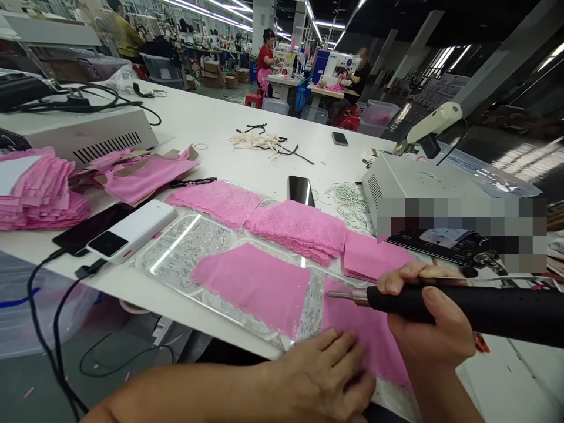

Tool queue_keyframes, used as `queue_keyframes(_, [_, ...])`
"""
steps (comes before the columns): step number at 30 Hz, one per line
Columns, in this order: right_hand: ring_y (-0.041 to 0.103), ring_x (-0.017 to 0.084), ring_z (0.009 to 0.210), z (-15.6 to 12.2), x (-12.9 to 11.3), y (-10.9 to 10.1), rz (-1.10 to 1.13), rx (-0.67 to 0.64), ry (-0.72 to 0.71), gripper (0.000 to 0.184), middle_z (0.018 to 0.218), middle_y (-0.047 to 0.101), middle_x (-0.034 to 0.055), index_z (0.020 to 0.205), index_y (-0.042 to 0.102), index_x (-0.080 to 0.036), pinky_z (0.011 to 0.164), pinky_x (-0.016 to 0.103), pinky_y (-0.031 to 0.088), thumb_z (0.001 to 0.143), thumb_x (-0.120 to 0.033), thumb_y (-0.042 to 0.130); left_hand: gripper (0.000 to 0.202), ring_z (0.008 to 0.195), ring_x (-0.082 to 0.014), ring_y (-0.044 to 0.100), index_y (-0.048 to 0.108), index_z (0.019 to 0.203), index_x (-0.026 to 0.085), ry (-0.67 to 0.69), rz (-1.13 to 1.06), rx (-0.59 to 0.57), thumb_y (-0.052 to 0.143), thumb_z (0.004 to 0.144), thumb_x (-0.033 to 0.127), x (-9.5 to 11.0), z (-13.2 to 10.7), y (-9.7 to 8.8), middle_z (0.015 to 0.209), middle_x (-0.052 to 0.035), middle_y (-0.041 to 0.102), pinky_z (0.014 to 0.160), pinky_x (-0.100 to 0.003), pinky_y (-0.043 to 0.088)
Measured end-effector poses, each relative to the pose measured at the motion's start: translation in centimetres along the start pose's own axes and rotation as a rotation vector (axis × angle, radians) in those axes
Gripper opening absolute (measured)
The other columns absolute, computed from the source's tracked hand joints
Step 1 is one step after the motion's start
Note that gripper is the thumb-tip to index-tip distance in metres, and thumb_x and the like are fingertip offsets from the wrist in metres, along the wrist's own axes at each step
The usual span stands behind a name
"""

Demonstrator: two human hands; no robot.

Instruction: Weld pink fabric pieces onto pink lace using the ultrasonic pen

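My right hand (423, 320) is wrapped round the black handle of a heated cutting tool (462, 308). Its metal tip points left just above a pink lace piece (365, 332). My left hand (326, 376) lies flat, fingers stretched out, pressing the near edge of that pink piece against the clear glass plate (185, 249). A second pink lace piece (255, 285) lies on the plate to the left. Stacks of pink lace (299, 229) sit just behind the plate.
A white power bank (132, 229), a dark phone (301, 189) and a pile of pink fabric (39, 191) lie on the white table (211, 126). Grey control boxes stand at left (88, 135) and right (409, 182). Other people work at sewing stations far back.
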State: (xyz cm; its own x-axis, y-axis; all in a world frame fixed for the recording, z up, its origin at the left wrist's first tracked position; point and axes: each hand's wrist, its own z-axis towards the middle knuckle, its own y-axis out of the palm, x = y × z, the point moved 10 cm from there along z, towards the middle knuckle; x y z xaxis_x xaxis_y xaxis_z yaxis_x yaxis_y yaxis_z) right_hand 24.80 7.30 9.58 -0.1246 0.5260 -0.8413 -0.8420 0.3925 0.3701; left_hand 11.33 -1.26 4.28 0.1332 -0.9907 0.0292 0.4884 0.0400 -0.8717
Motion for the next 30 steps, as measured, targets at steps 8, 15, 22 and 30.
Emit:
queue_keyframes(8, [0.054, 0.011, 0.052, -0.2, 0.5, 0.3, 0.017, -0.035, -0.008, 0.013, 0.074, 0.056, -0.002, 0.079, 0.058, -0.021, 0.05, 0.03, 0.049, 0.069, -0.024, 0.066, 0.046, 0.113, -0.0287, 0.061, 0.06, 0.12, 0.009, 0.021, -0.042, -0.072, 0.05, 0.099, 0.049, 0.2, 0.1, 0.7, 0.124, -0.0219, 0.062, 0.098, -0.04, 0.046])
queue_keyframes(15, [0.055, 0.011, 0.055, -0.4, 0.5, 0.6, -0.014, -0.065, -0.012, 0.012, 0.075, 0.056, -0.0019, 0.078, 0.058, -0.02, 0.053, 0.03, 0.051, 0.071, -0.023, 0.067, 0.044, 0.114, -0.0284, 0.061, 0.059, 0.12, 0.009, 0.014, -0.054, -0.086, 0.048, 0.101, 0.046, 0.2, 0.1, 0.6, 0.125, -0.0221, 0.062, 0.099, -0.04, 0.046])
queue_keyframes(22, [0.053, 0.01, 0.05, -0.2, 0.2, 0.5, 0.038, -0.061, 0.03, 0.014, 0.072, 0.055, -0.002, 0.077, 0.059, -0.02, 0.047, 0.029, 0.049, 0.068, -0.026, 0.068, 0.044, 0.113, -0.0285, 0.062, 0.061, 0.119, 0.009, 0.025, -0.051, -0.069, 0.05, 0.1, 0.047, 0.2, 0.0, 0.5, 0.122, -0.022, 0.064, 0.098, -0.04, 0.047])
queue_keyframes(30, [0.054, 0.011, 0.049, -1.0, 0.1, 1.2, 0.064, -0.181, 0.093, 0.015, 0.072, 0.057, -0.0008, 0.08, 0.062, -0.02, 0.045, 0.028, 0.049, 0.072, -0.03, 0.069, 0.045, 0.115, -0.0294, 0.062, 0.06, 0.119, 0.008, 0.024, -0.042, -0.048, 0.047, 0.101, 0.047, 0.2, -0.1, 0.7, 0.124, -0.0223, 0.063, 0.099, -0.041, 0.047])
